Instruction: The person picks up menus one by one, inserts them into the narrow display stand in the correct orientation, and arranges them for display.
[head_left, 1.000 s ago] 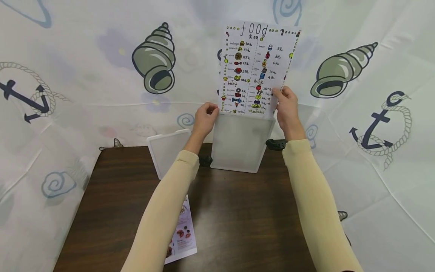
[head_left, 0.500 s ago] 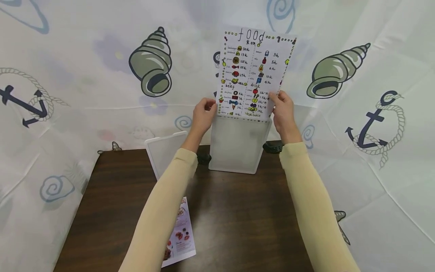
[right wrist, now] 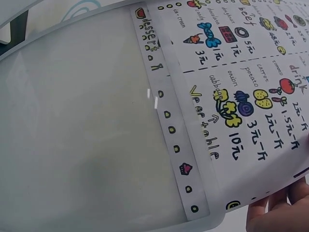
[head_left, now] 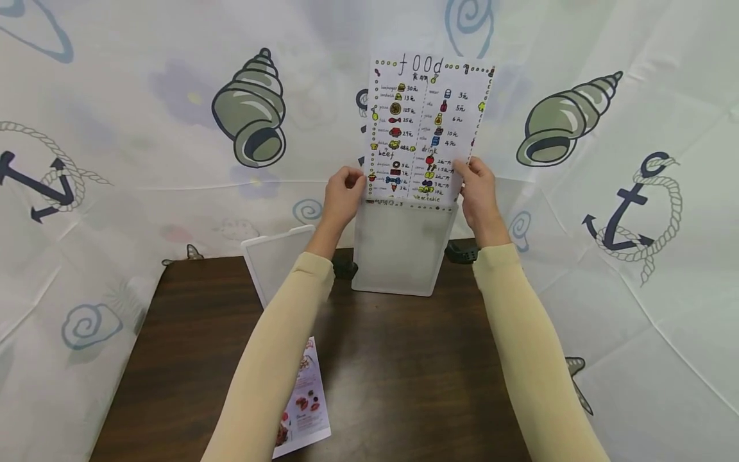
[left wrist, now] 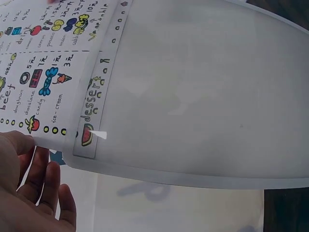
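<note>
A hand-drawn food menu sheet (head_left: 418,128) stands upright at the top of a translucent white-rimmed display frame (head_left: 401,253). Its bottom strip, with the word dessert (left wrist: 91,108), shows behind the frame's clear face in both wrist views. My left hand (head_left: 344,196) pinches the sheet's lower left edge between thumb and forefinger, the other fingers loosely bent. On the opposite side, my right hand (head_left: 479,192) pinches the right edge, thumb on the printed face. In the right wrist view only some fingers (right wrist: 277,208) of that hand show, below the paper.
Left of the frame, a similar white-rimmed frame (head_left: 271,253) leans near the wall cloth (head_left: 144,147), partly behind my left arm. A printed purple menu (head_left: 308,404) lies on the dark wooden table (head_left: 416,372), partly covered by my left sleeve.
The menu sheet has slid down, and its bottom strip now shows inside the frame's top. Both hands keep hold of its edges. The head view has shifted slightly.
</note>
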### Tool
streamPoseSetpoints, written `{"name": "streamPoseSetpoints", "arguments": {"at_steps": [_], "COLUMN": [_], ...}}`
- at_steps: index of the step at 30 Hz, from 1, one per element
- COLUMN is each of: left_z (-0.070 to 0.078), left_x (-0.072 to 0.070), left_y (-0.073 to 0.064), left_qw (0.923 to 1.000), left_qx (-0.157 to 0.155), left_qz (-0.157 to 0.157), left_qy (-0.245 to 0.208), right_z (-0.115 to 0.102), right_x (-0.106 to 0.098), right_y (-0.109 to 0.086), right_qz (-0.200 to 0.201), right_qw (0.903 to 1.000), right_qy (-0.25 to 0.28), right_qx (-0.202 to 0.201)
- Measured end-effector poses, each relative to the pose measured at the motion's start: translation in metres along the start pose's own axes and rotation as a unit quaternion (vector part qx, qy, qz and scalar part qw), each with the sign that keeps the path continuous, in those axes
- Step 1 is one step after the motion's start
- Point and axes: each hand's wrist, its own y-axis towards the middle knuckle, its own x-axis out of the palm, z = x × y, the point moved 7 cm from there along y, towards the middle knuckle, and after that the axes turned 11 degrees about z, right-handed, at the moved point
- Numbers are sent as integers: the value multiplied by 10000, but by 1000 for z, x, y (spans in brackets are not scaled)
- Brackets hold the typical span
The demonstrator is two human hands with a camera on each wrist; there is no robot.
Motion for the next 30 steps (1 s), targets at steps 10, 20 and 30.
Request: {"name": "streamPoseSetpoints", "arguments": {"at_steps": [10,20,30], "left_z": [-7,-18,-14], "left_x": [-4,-4,-5], "left_y": [-5,-6,-5], "left_qw": [10000,10000,10000], "left_qx": [27,0,28], "left_qz": [-8,25,-16], "left_qy": [73,67,-72], "right_z": [-5,-16,-14], "right_x": [-2,-7,-12], "right_y": [1,0,-1], "right_qz": [70,259,401], "right_qw": [9998,9993,9984], "right_qy": [-188,-239,-402], "right_qx": [6,-86,13]}}
